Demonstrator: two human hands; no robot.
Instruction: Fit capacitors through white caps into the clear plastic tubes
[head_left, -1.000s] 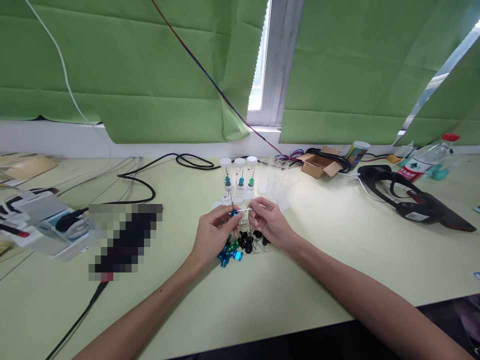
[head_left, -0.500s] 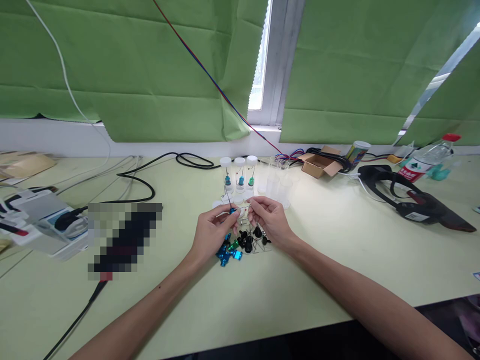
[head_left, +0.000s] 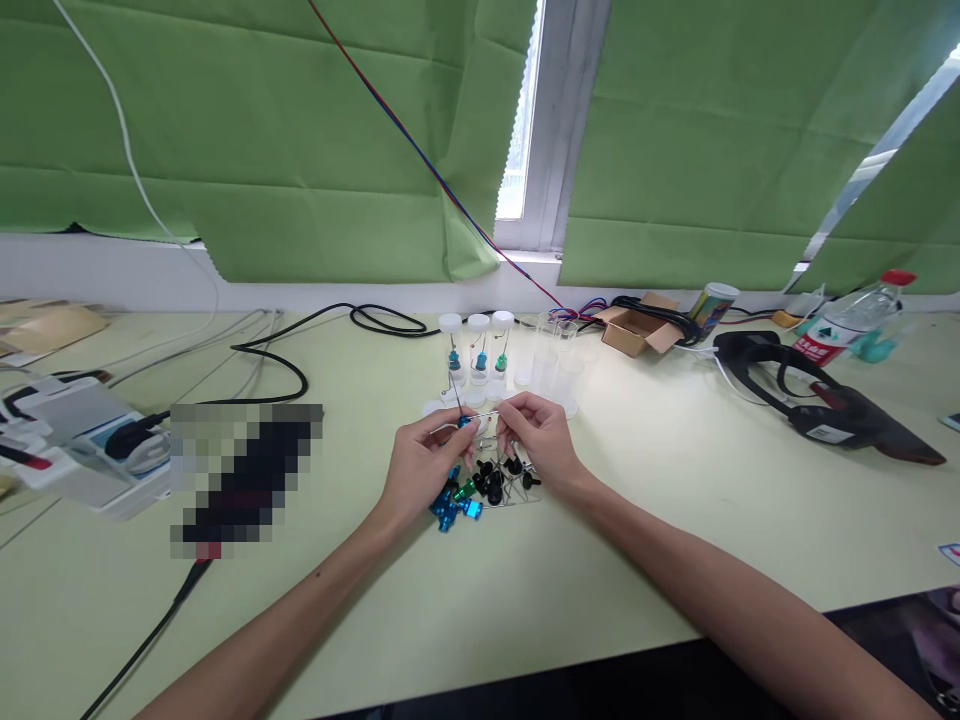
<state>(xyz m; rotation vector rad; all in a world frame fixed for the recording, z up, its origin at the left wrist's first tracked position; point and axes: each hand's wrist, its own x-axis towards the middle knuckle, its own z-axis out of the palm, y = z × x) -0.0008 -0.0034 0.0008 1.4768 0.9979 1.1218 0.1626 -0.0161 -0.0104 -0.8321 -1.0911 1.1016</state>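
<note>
My left hand (head_left: 420,462) is closed on a small blue metal fitting (head_left: 464,422) with a thin dark rod standing up from it. My right hand (head_left: 546,440) pinches a thin metal rod (head_left: 484,414) whose other end reaches to the left fingertips. Whether this rod touches the fitting is too small to tell. Below the hands on the table lie loose blue fittings (head_left: 448,512), a green fitting (head_left: 466,489), black knob-like pieces (head_left: 494,488) and thin bent metal rods (head_left: 517,498). Beyond the hands, three white-capped clear tubes (head_left: 478,352) each hold a blue or green fitting with a rod.
Uncapped clear tubes (head_left: 547,360) stand right of the capped ones. Farther right are a cardboard box (head_left: 637,330), a can (head_left: 711,312), a black headset (head_left: 817,400) and a bottle (head_left: 851,320). At left lie a white device (head_left: 97,450), black cable (head_left: 300,365) and a blurred-out dark object (head_left: 247,480).
The view has shifted very slightly. Both hands keep nearly the same pose, with the fitting and the rod still held.
</note>
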